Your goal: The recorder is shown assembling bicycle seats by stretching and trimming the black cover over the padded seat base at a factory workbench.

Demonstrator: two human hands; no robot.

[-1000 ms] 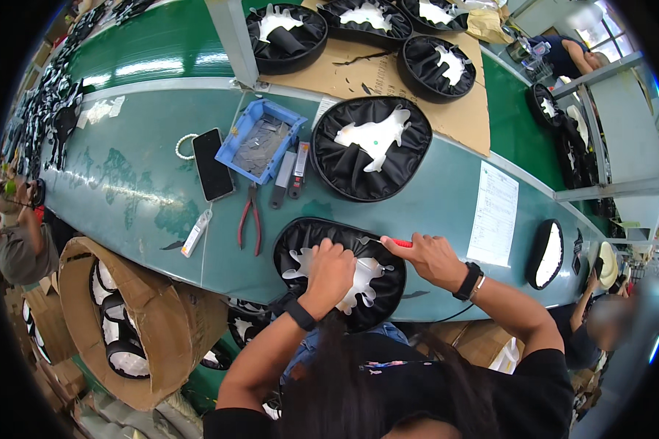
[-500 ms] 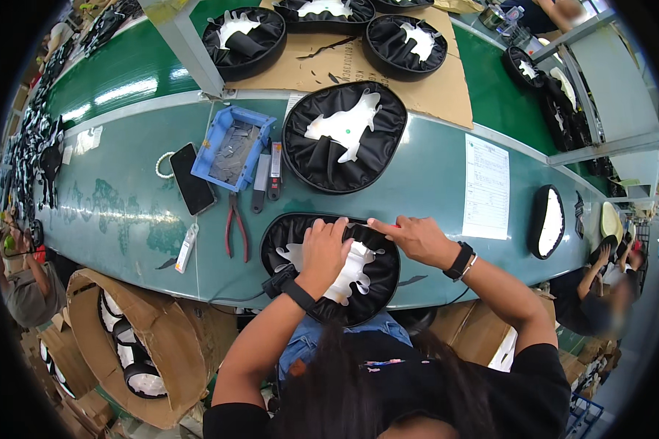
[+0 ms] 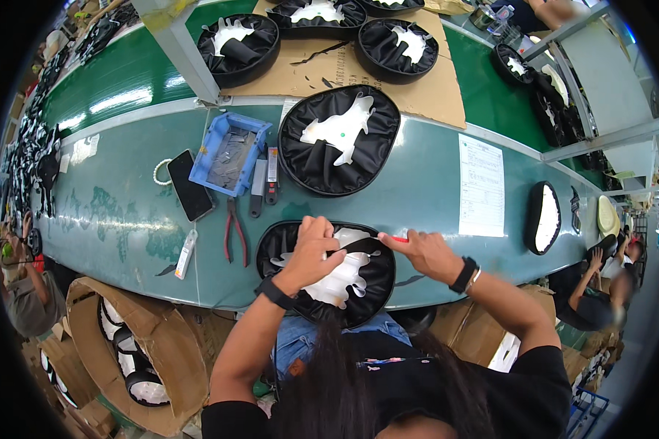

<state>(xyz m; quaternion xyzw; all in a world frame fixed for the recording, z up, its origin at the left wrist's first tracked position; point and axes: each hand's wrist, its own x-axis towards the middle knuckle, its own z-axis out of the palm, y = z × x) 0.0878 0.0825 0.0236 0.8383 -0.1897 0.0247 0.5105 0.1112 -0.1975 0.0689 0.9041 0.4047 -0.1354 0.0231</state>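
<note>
Close in front of me lies an oval padded piece (image 3: 377, 282) with gathered black leather-like covering and a white irregular centre. My left hand (image 3: 311, 254) is closed over its far left part, fingers pinching a raised flap of the black covering (image 3: 359, 244). Over the far right rim, my right hand (image 3: 426, 254) grips a slim red-handled tool (image 3: 398, 239). The tool's thin tip points left at the flap; its exact kind is too small to tell. A larger, similar black-covered piece (image 3: 322, 164) sits just beyond.
Left of it are red-handled pliers (image 3: 236, 233), two snap-off cutters (image 3: 265, 183), a blue bin (image 3: 205, 150) of small grey pieces, and a phone (image 3: 190, 185). A paper sheet (image 3: 482, 186) and another padded piece (image 3: 543, 219) lie rightward. Cartons (image 3: 176, 351) stand below the table edge.
My left hand has curled its fingers and pulled the flap of black covering up and left. My right hand, with the red-handled tool, has shifted slightly right and nearer. The view has shifted a little.
</note>
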